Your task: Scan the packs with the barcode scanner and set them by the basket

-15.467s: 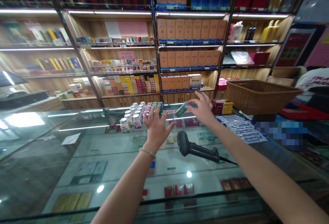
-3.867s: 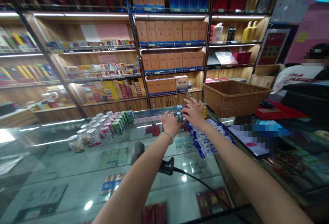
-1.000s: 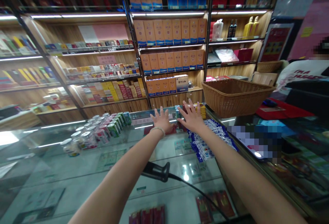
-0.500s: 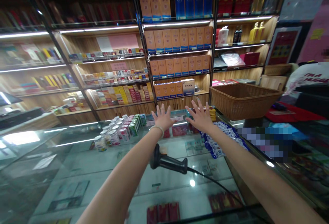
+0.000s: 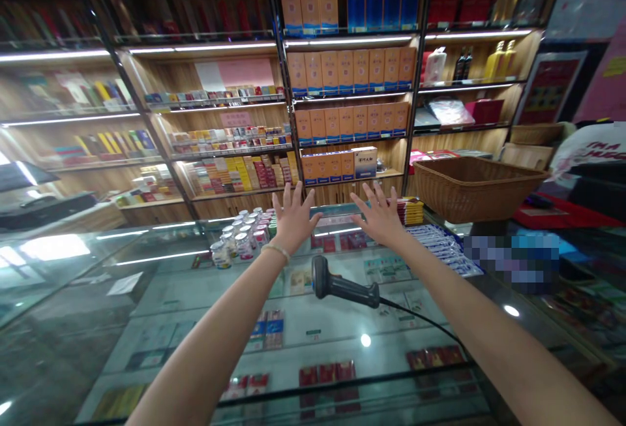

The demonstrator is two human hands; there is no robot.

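Observation:
Both arms reach forward above a glass display counter (image 5: 210, 302). My left hand (image 5: 293, 220) has its fingers spread and holds nothing; a bracelet (image 5: 276, 252) circles its wrist. Several small canisters (image 5: 243, 237) stand on the glass beside that hand. My right hand (image 5: 380, 220) is also spread, with nothing in it, near a stack of yellow packs (image 5: 411, 209) and a row of blue-and-white packets (image 5: 443, 248). Between the forearms a black barcode scanner (image 5: 345, 288) lies on the counter, its cable (image 5: 425, 318) trailing right. Whether either hand touches the glass, I cannot tell.
A wicker basket (image 5: 479, 188) stands at the right, next to a red mat (image 5: 562, 211). Behind the counter, shelves carry orange boxes (image 5: 345, 74), blue boxes (image 5: 383, 5) and many small packs (image 5: 244, 173). A person in a white top (image 5: 591, 149) is at the right edge.
My left hand has moved left, away from my right hand, and now covers part of the canisters. The view has shifted slightly, and more of the scanner shows. Both hands remain spread.

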